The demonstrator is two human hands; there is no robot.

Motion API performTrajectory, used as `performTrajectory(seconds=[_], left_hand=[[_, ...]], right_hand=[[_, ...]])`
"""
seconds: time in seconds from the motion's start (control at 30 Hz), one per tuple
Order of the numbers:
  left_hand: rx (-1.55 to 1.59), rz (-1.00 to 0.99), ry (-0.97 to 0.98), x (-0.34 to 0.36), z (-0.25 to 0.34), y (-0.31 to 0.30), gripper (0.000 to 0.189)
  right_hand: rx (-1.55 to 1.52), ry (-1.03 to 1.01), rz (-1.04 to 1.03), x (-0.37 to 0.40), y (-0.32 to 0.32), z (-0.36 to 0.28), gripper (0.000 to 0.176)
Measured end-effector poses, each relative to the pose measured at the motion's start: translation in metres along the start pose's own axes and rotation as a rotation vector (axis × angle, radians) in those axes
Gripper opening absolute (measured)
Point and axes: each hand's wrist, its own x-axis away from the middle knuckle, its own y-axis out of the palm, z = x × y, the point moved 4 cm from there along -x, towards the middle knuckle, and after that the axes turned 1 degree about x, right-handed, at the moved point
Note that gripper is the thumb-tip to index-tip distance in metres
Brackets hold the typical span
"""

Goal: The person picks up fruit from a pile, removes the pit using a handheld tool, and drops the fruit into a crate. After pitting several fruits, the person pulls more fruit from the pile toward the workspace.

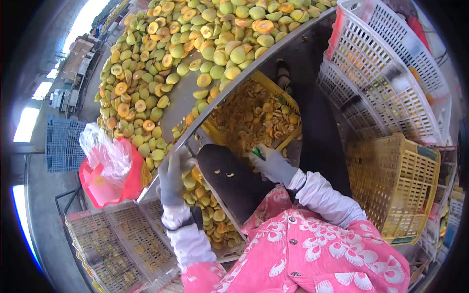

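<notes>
My left hand [172, 179], in a grey glove, is at the metal table's near edge with its fingers apart and nothing visible in them. Just beside and below it, halved fruits [211, 207] with green-yellow skin and orange flesh fill a container. Over my right thigh, my gloved right hand [276, 165] is closed around a small tool with a green handle [257, 153]; its working end cannot be made out. Beyond that hand stands a yellow crate [278, 88] holding pits and fruit scraps [249, 115]. Many whole and cut fruits [215, 44] lie heaped on the table [171, 106].
White plastic crates [386, 73] and a yellow crate [393, 190] stand at my right. A red bag with clear plastic [113, 171] hangs by the table's left corner. More crates [122, 244] sit at lower left, and a blue crate [63, 144] stands farther back.
</notes>
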Motion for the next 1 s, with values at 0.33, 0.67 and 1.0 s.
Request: performTrajectory(seconds=[0.33, 0.67, 1.0], left_hand=[[-0.881, -0.112, 0.096, -0.283, -0.043, 0.081, 0.043], [0.829, -0.289, 0.19, -0.047, 0.038, 0.13, 0.036], [0.742, -0.016, 0.243, 0.029, 0.063, 0.124, 0.063]], right_hand=[[-0.067, -0.116, 0.251, -0.028, -0.055, 0.041, 0.02], [0.095, -0.447, 0.103, 0.01, -0.006, -0.093, 0.025], [0.278, -0.652, 0.269, 0.053, 0.024, -0.086, 0.043]])
